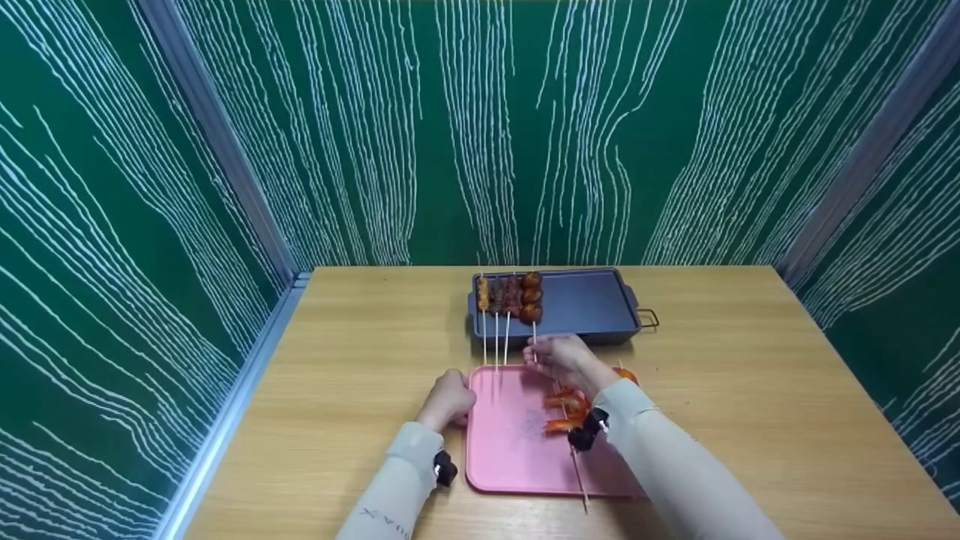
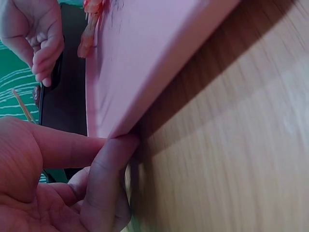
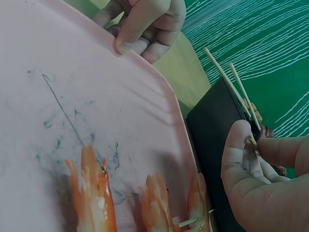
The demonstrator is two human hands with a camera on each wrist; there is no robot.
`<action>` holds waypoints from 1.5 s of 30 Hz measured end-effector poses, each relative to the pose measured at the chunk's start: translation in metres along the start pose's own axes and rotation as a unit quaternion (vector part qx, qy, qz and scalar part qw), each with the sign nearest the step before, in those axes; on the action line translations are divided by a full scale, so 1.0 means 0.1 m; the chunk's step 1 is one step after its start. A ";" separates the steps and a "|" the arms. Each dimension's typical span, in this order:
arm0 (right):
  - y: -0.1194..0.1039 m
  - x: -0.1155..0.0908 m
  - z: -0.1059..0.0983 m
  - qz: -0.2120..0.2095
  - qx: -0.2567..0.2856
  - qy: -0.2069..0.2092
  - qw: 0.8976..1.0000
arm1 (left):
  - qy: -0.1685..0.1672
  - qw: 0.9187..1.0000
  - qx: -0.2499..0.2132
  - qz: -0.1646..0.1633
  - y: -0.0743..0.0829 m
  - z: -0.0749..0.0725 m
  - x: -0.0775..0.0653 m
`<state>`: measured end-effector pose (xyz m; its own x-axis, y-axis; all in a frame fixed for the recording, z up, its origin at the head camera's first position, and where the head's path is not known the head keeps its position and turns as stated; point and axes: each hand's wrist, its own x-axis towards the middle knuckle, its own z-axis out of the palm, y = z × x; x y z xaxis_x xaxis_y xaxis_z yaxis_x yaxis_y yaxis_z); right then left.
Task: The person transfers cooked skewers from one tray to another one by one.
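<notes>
My left hand [image 1: 448,397] pinches the left rim of a pink tray [image 1: 495,457] between thumb and finger. Beyond the tray's far edge, my right hand [image 1: 566,360] pinches the lower stick of a skewer of round brown pieces [image 1: 531,296]. That skewer lies on a dark rectangular grill pan [image 1: 589,300], rightmost in a row. To its left lie a dark red meat skewer [image 1: 513,294], a blackish skewer [image 1: 497,296] and a yellow-orange skewer [image 1: 483,292], sticks pointing toward me. On the tray, beneath my right forearm, is a shrimp skewer [image 1: 574,405], partly hidden.
A wire handle [image 1: 649,318] juts from the pan's right end. The wooden table [image 1: 360,337] is bounded at the back and sides by green panels [image 1: 427,150] with white wavy lines. The shrimp skewer's stick [image 1: 581,480] overhangs the tray's near rim.
</notes>
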<state>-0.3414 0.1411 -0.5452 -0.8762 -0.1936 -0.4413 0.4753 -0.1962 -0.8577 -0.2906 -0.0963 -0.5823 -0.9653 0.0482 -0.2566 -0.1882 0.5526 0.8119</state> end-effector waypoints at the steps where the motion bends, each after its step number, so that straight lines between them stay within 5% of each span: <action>1: -0.01 0.00 0.00 0.001 0.002 -0.001 1.000 | 0.000 1.000 0.001 0.000 0.00 0.00 0.00; 15: -0.10 -0.05 -0.05 0.018 0.019 -0.005 1.000 | -0.007 1.000 -0.006 -0.001 0.02 -0.02 0.00; 27: -0.14 -0.10 -0.12 -0.008 0.026 -0.041 0.999 | -0.009 1.000 0.005 -0.002 0.00 -0.01 0.01; 45: -0.22 -0.24 -0.22 -0.027 -0.001 -0.039 0.999 | -0.002 1.000 0.001 0.003 0.00 0.00 -0.01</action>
<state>-0.3321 0.1717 -0.5219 -0.8919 -0.2568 -0.3723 0.4270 -0.2068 -0.8803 -0.2897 -0.0965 -0.5825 -0.9657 0.0544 -0.2539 -0.1824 0.5538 0.8124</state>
